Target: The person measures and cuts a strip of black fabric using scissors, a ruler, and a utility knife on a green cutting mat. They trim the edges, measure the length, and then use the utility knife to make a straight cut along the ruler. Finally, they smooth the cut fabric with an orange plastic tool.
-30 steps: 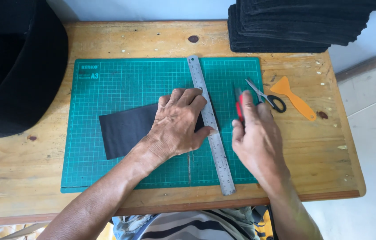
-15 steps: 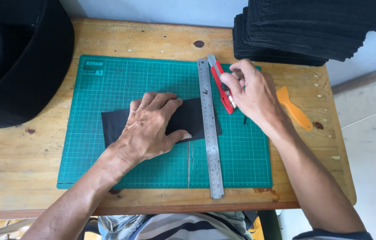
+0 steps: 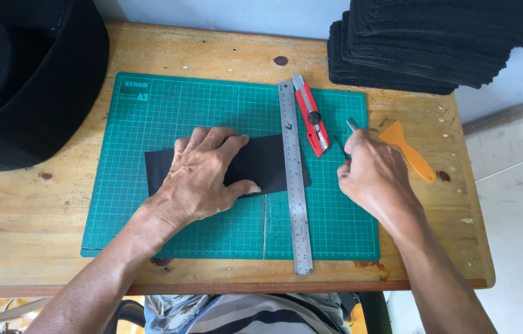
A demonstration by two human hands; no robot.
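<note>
My left hand [image 3: 203, 176] flat, holding black sheet [image 3: 267, 162] down; right hand [image 3: 373, 176] closed on scissors [image 3: 351, 127]; ruler [image 3: 294, 179], red cutter [image 3: 311, 117] alongside

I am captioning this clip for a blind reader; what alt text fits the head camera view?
A person's left hand presses a black sheet flat on a green cutting mat, under a steel ruler. The right hand grips scissors beside a red utility knife lying on the mat.
</note>
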